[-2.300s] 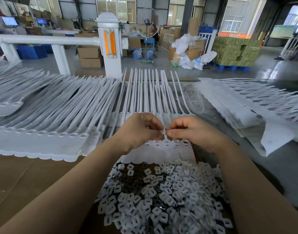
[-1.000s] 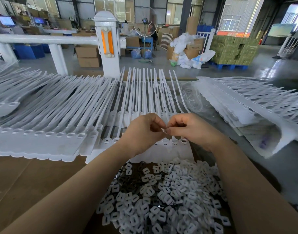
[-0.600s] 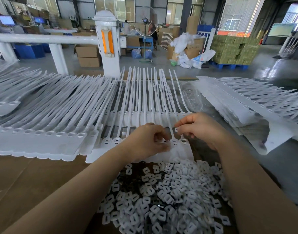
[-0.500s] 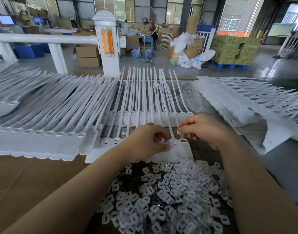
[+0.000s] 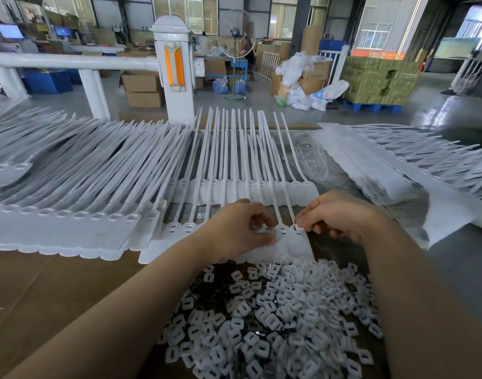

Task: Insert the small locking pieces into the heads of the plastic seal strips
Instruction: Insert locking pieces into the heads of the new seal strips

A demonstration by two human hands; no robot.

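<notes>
Smooth white plastic seal strips (image 5: 234,165) flat on brown cardboard table (image 5: 42,291). Right hand (image 5: 341,214) fingers pinching small square locking piece (image 5: 298,228) at strip head. Left hand (image 5: 234,231) fingers curled, pinching flat strip heads. Bumpy pile of loose pieces (image 5: 272,318) below.

A brown cardboard sheet (image 5: 42,291) covers the near worktop. Behind it stands a white post (image 5: 174,69) with an orange reflector (image 5: 174,67), joined to a white rail (image 5: 70,61). Crumpled clear plastic wrap (image 5: 313,160) lies on the table. On the grey floor beyond are a pedestal fan (image 5: 235,34), cardboard boxes (image 5: 142,88), white bags (image 5: 313,91) and stacked green cartons (image 5: 379,80) on a blue pallet (image 5: 371,106).
</notes>
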